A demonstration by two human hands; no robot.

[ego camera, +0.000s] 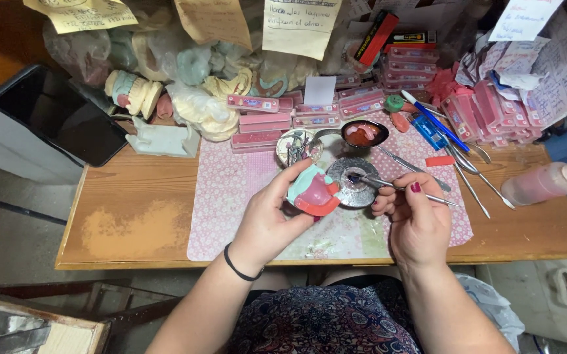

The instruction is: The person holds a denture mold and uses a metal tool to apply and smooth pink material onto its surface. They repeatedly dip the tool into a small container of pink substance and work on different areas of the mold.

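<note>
Even, fairly bright light, soft and diffuse, seems to come from above. Shadows weak: a faint one under the hands (336,216) on the counter (132,229). Small glare on the metal dish (355,183) and the phone (60,115) screen. Centre sharp; paper notes (300,26) at top edge slightly soft. Wide-angle bend at edges, counter front curves. Bottom-left corner dim, floor darker.

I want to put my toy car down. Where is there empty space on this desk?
Bare wood lies on the table's left front, between the black tablet and the floral mat. A smaller patch sits below the pink bottle. The back is crowded with plaster casts and pink boxes.
</note>
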